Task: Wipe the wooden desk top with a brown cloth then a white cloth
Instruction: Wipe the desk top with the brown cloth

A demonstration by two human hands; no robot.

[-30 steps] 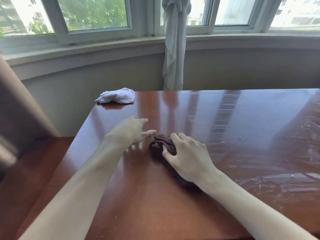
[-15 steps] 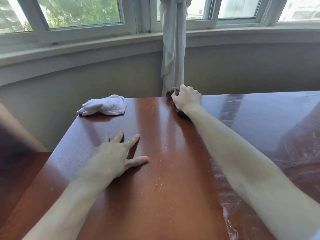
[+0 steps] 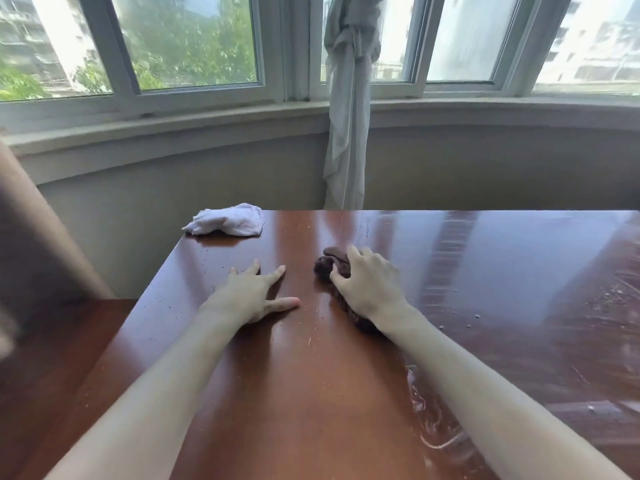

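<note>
The glossy reddish wooden desk top fills the lower half of the view. My right hand lies on a bunched dark brown cloth near the desk's middle, with fingers curled over it and the thumb against its near side. Most of the cloth is hidden under the palm. My left hand rests flat on the wood just left of it, fingers spread. A crumpled white cloth lies at the desk's far left corner, touched by neither hand.
A tied grey curtain hangs behind the desk's far edge, under a curved windowsill. Crumbs and dusty streaks cover the desk's right side. A lower wooden surface adjoins the left edge, beside a blurred tan object.
My right hand pushed the brown cloth out to the desk's far edge, then drew it back toward the middle. My left hand went flat on the wood with spread fingers.
</note>
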